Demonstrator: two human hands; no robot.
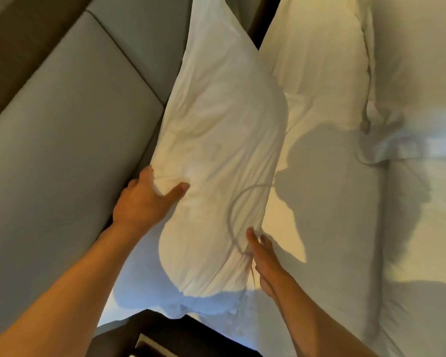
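Gripping pillow [216, 150] edges: left hand [144, 202], right hand [264, 256]; headboard [62, 137] alongside.

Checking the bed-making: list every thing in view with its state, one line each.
held pillow: held up in both grips, creased where gripped.
left grip: grips the held pillow's left edge, thumb on the front.
right grip: pinches its right edge.
second pillow: lying beside the held pillow, no grip on it.
headboard: grey, padded, seamed.
bedding: white, rumpled.
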